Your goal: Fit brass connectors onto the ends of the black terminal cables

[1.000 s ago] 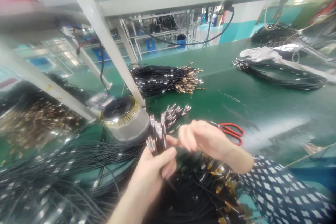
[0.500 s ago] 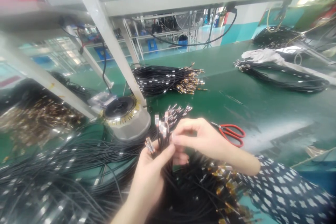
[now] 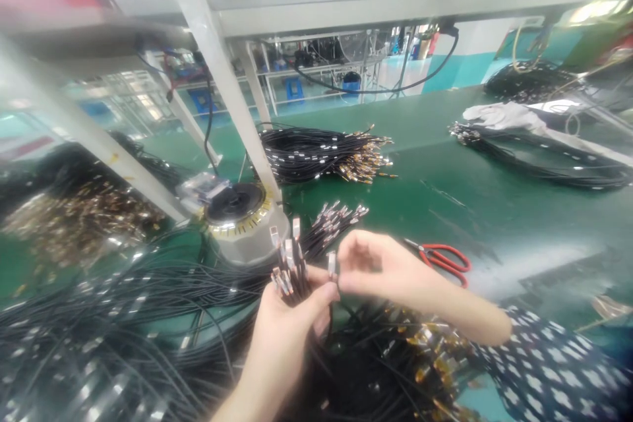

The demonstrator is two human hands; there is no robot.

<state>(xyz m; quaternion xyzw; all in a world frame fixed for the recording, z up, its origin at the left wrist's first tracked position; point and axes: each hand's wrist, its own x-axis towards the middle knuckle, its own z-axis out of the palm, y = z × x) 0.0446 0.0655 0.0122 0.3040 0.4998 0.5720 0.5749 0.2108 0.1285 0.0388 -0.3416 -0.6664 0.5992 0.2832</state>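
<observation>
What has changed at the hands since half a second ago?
The right hand has moved off the connector bunch, to its right; a single connector now stands apart beside its fingers, though whether they pinch it isn't clear. The left hand still grips the bunch. The red-handled tool and black cable coil stayed put; the view shifted slightly.

The connectors (image 3: 289,253) look like shiny metal, the black cables (image 3: 299,285) smooth plastic. The scissors (image 3: 424,251) have smooth, plastic-looking handles; the table (image 3: 420,158) is smooth with a sheen, the sleeve (image 3: 548,359) matt cloth.
</observation>
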